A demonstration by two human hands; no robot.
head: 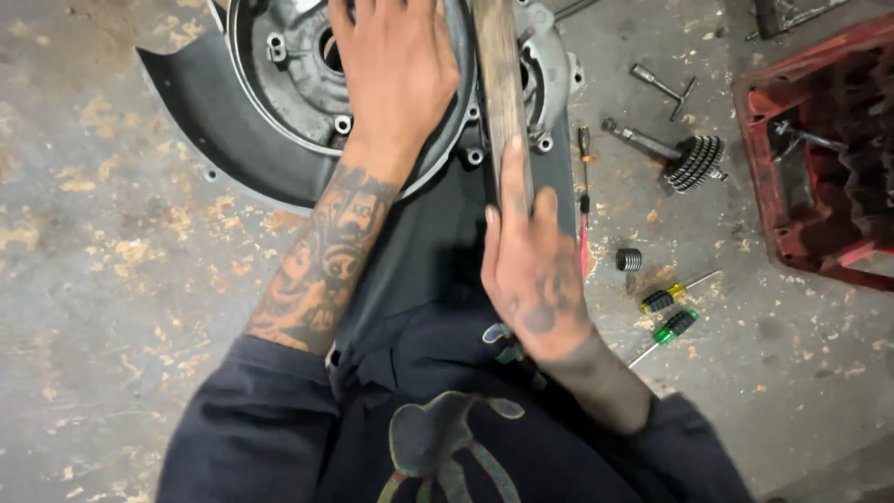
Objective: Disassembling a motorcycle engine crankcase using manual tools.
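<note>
A grey metal engine casing (298, 84) with a round opening and a dark curved cover (200, 112) lies on the concrete floor in front of me. My left hand (396, 70) rests flat on the casing, fingers spread over its middle. My right hand (531, 261) grips the lower end of a long wooden handle (501, 84) that runs up over the casing's right side, with the index finger stretched along it. The handle's top end is out of view.
To the right lie a shaft with a toothed gear (694, 160), a small T-handle tool (663, 88), a small coil spring (629, 259), a red-handled screwdriver (584, 214) and two screwdrivers with yellow and green grips (672, 312). A red metal toolbox (824, 158) stands at the right edge.
</note>
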